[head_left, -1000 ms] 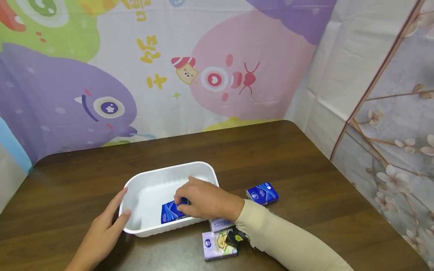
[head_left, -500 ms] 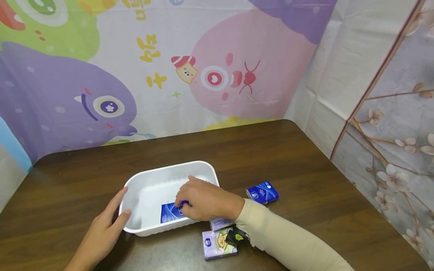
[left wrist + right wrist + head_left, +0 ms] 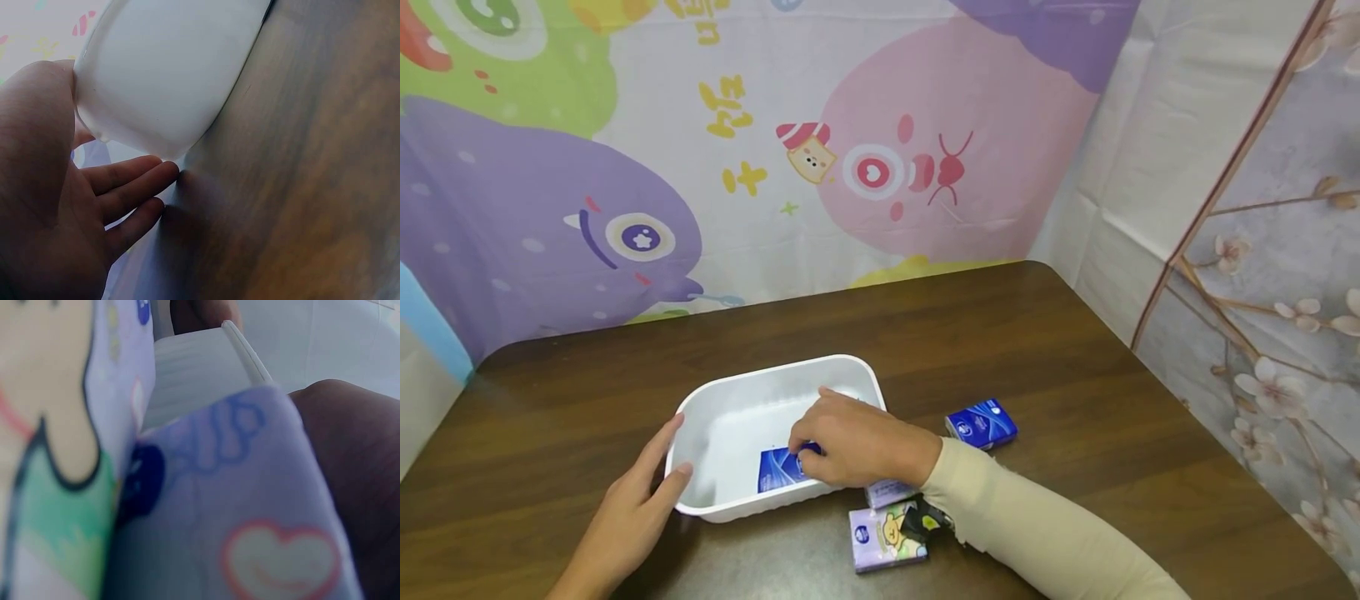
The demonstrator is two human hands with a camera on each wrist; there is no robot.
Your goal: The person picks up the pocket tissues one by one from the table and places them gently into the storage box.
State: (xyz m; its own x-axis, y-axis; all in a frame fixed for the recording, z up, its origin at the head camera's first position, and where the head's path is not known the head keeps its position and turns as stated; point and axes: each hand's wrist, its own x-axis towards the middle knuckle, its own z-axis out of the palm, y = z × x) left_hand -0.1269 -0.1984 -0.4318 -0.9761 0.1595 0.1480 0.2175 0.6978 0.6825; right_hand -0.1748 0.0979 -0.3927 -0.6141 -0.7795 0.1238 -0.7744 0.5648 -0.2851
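Note:
In the head view a white plastic basin (image 3: pixel 775 375) stands on the table. My left hand (image 3: pixel 632 500) rests against its left end, thumb at the rim; in the left wrist view its straight fingers (image 3: pixel 131 194) touch the outside wall. My right hand (image 3: pixel 850 442) reaches over the basin's right side and pinches a blue tissue pack (image 3: pixel 778 468) at the basin floor. The hand hides the pack's right part. Two purple tissue packs, a nearer one (image 3: pixel 872 542) with a cartoon and one (image 3: pixel 889 492) partly under my wrist, lie beside the basin.
Another blue tissue pack (image 3: pixel 982 423) lies on the brown table (image 3: pixel 970 333) to the right of the basin. A cartoon-printed cloth (image 3: pixel 760 242) hangs behind the table, and a flower-printed one (image 3: pixel 1262 333) along the right.
The blue tissue pack in my right hand has gone from slightly tilted to flatter on the basin floor. My left hand has stayed at the basin's end.

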